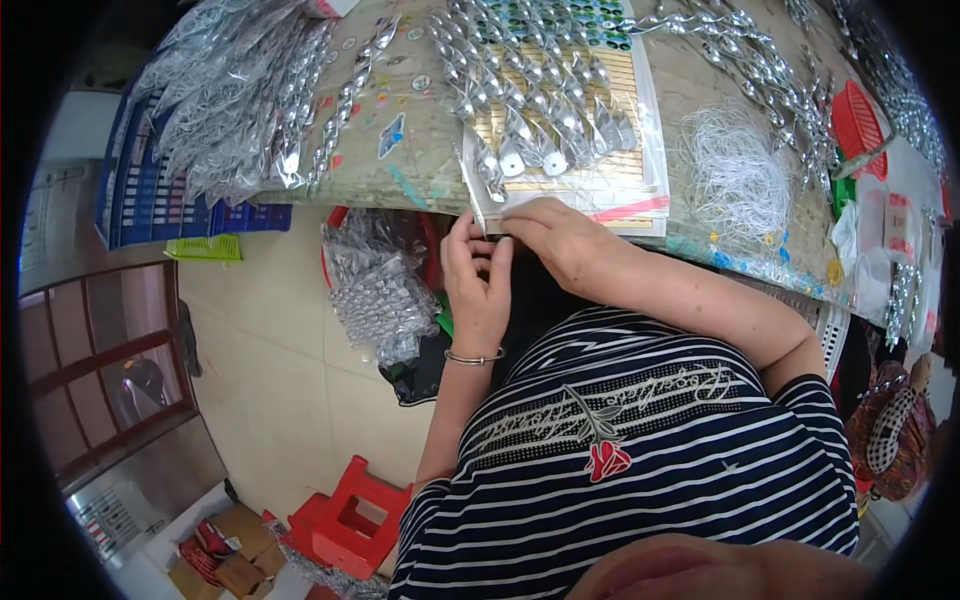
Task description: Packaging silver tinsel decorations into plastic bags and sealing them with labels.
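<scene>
At the table's near edge my left hand [480,275] is raised with its fingers bent inward. A thin silvery strip [478,208] runs up from its fingertips. My right hand [555,243] is close beside it, its fingers pressed together at a small pale piece [494,227] between the hands; what exactly they pinch is hidden. Just beyond lie several twisted silver strips [540,110] with flat, holed ends, on a striped yellowish sheet [618,165] over white paper.
A blue basket [140,215] at the left holds bagged silver twists [225,110]. Tangled white string [740,175] lies right of the sheet, near a red basket [858,125]. Below the table is a red tub [433,265] of bagged twists; a red stool [350,520] stands lower left.
</scene>
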### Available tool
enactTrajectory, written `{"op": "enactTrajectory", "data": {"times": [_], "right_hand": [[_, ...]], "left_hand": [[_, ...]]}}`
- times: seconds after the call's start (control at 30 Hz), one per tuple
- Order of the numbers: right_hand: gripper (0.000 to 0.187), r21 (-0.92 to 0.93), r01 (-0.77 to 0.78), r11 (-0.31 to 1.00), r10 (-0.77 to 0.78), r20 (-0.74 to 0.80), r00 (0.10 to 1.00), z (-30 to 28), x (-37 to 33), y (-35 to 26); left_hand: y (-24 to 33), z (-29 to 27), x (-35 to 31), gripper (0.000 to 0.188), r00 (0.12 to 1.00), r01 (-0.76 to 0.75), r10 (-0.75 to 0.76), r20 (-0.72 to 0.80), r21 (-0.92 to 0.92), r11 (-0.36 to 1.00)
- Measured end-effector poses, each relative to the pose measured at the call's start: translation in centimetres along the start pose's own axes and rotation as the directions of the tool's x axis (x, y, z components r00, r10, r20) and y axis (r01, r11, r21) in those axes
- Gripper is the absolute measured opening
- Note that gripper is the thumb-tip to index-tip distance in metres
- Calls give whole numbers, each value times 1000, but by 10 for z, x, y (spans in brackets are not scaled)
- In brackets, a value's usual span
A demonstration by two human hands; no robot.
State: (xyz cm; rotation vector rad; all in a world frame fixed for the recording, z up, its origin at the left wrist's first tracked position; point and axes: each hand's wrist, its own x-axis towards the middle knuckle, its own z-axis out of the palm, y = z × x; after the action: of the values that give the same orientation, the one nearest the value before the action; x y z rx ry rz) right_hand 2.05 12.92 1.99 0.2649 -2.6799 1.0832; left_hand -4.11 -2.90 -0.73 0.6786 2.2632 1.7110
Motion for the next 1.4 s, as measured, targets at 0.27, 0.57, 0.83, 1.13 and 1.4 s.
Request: {"op": "enactTrajectory", "data": {"times": [0.27, 0.57, 0.83, 1.13, 1.4], "right_hand": [[42, -110, -4, 994, 0, -37, 999, 13, 16, 9], [40, -182, -29, 983, 5, -130, 991, 4, 15, 17], [32, 85, -354, 931, 361, -91, 928, -89, 7, -8], [55, -215, -641, 737, 552, -355, 754, -76, 43, 112], [44, 217, -534, 817, 576, -327, 749, -75, 45, 113]], "left_hand": [[-11, 12, -1, 39, 996, 52, -59, -72, -97, 994], [-10, 7, 4, 40, 996, 83, -85, -2, -231, 969], [7, -16, 40, 53, 992, 123, -125, -17, -99, 987], [7, -1, 102, 47, 976, 216, -218, -5, 159, 963], [19, 22, 117, 31, 988, 136, -147, -39, -198, 971]]}}
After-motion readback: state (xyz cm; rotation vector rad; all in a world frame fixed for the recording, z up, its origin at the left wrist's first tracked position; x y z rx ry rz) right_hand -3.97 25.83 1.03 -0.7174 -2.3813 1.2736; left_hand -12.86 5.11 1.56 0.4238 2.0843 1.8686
